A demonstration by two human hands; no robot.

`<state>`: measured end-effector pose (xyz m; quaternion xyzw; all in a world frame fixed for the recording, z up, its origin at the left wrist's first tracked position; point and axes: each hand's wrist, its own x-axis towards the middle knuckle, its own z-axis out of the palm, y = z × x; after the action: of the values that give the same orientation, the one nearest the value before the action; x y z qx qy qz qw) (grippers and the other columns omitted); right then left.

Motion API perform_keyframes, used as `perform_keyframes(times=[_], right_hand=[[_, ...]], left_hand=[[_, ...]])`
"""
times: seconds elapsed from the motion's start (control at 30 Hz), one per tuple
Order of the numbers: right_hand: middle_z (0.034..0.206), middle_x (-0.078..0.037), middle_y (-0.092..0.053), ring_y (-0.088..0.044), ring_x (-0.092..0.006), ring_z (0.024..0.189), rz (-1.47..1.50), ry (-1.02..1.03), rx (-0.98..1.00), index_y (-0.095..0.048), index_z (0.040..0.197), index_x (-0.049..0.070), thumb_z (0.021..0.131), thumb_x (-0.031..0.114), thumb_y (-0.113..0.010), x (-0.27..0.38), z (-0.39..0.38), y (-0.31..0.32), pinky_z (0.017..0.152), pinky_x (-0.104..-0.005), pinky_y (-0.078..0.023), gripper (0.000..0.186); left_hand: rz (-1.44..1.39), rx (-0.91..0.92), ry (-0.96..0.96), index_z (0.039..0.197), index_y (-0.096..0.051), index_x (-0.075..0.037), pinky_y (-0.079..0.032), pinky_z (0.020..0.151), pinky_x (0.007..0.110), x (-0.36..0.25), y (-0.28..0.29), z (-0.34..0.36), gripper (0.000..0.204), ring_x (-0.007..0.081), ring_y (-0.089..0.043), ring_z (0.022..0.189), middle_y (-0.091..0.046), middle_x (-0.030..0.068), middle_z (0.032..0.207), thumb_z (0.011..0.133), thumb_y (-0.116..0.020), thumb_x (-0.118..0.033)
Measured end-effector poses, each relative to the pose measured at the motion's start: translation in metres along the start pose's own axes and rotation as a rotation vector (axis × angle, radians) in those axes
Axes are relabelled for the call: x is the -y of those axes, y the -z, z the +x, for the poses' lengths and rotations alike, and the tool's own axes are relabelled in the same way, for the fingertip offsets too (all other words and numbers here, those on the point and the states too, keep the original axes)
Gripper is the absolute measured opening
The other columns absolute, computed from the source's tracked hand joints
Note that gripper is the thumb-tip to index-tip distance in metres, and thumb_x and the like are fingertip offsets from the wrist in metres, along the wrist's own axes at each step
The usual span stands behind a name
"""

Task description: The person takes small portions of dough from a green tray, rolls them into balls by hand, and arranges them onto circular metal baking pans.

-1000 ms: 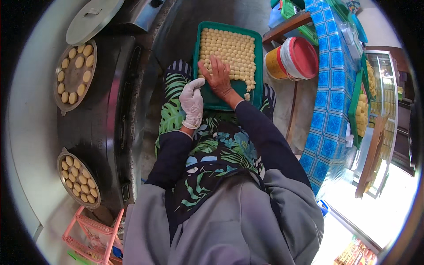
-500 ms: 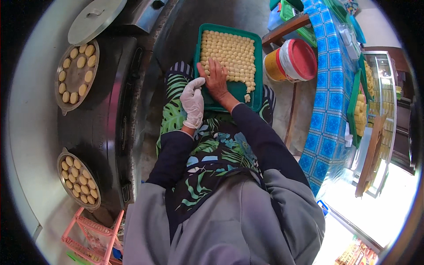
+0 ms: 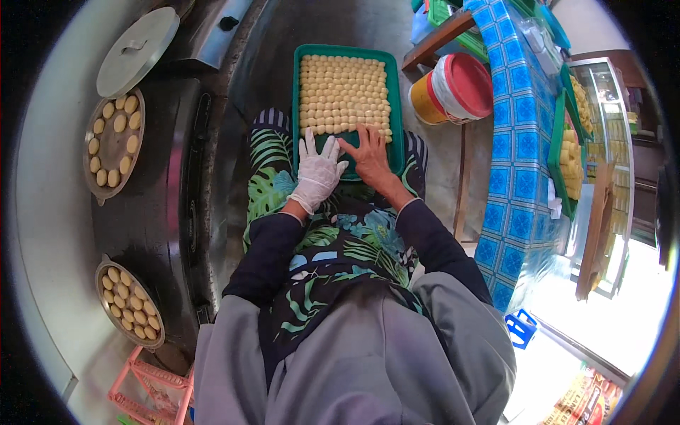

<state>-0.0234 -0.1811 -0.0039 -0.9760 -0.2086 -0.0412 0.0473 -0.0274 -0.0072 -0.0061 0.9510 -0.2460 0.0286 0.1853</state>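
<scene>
A green tray (image 3: pixel 297 99) rests on my lap, its far part packed with rows of small pale dough balls (image 3: pixel 343 92). My left hand (image 3: pixel 317 173), in a white glove, lies over the near left of the tray. Its fingers are spread, with the tips at the nearest row. Bare and also spread, my right hand (image 3: pixel 372 159) has its fingertips against the near right edge of the same rows. Neither hand grips anything. Some dough under the right fingers is hidden.
At left, a black stove (image 3: pixel 152 163) carries two round pans, a far pan (image 3: pixel 113 145) and a near pan (image 3: pixel 103 312), with flat round cakes. A metal lid (image 3: pixel 138 53) leans beyond them. To the right stand a red-lidded bucket (image 3: pixel 464 85) and a blue-clothed table (image 3: pixel 501 212).
My right hand has drawn off the dough's left side to its near right edge. The left hand has opened and reached forward. The loose pieces at the near right no longer show apart.
</scene>
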Motion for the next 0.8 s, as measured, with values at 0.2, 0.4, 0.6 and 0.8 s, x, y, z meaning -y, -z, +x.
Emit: perform_keyframes(times=[0.2, 0.4, 0.6, 0.8], right_hand=[[0.146, -0.028, -0.028, -0.029, -0.0461, 0.131, -0.053, -0.033, -0.001, -0.061, 0.125, 0.025, 0.080, 0.005, -0.057, 0.000, 0.002, 0.006, 0.097, -0.0541, -0.033, 0.049], [0.146, -0.029, -0.027, -0.026, -0.0487, 0.132, -0.075, 0.072, 0.181, -0.063, 0.124, 0.025, 0.082, 0.005, -0.057, -0.001, -0.010, 0.018, 0.098, -0.0566, -0.030, 0.047], [0.148, -0.030, -0.024, -0.023, -0.0499, 0.134, -0.107, 0.102, 0.281, -0.063, 0.125, 0.026, 0.086, 0.010, -0.054, -0.002, -0.009, 0.023, 0.100, -0.0594, -0.029, 0.042], [0.147, -0.030, -0.024, -0.023, -0.0504, 0.134, -0.090, 0.111, 0.258, -0.060, 0.128, 0.029, 0.089, 0.011, -0.051, 0.000, -0.013, 0.018, 0.100, -0.0608, -0.029, 0.043]], left_hand=[[0.058, 0.021, -0.006, 0.135, -0.051, -0.007, -0.016, 0.112, 0.059, -0.001, -0.001, 0.001, 0.063, 0.0478, -0.017, 0.140, -0.044, 0.0092, 0.145, 0.092, -0.047, -0.053], [0.100, 0.078, -0.108, 0.133, -0.053, -0.007, -0.016, 0.113, 0.057, 0.005, 0.009, -0.015, 0.061, 0.0462, -0.020, 0.139, -0.048, 0.0095, 0.140, 0.093, -0.047, -0.052], [0.117, 0.175, -0.140, 0.136, -0.049, -0.011, -0.016, 0.112, 0.058, 0.011, 0.020, -0.015, 0.057, 0.0472, -0.020, 0.139, -0.046, 0.0088, 0.142, 0.096, -0.043, -0.050], [0.132, 0.124, -0.185, 0.132, -0.053, -0.010, -0.017, 0.112, 0.057, 0.003, 0.019, -0.017, 0.055, 0.0465, -0.026, 0.137, -0.050, 0.0072, 0.139, 0.096, -0.043, -0.050]])
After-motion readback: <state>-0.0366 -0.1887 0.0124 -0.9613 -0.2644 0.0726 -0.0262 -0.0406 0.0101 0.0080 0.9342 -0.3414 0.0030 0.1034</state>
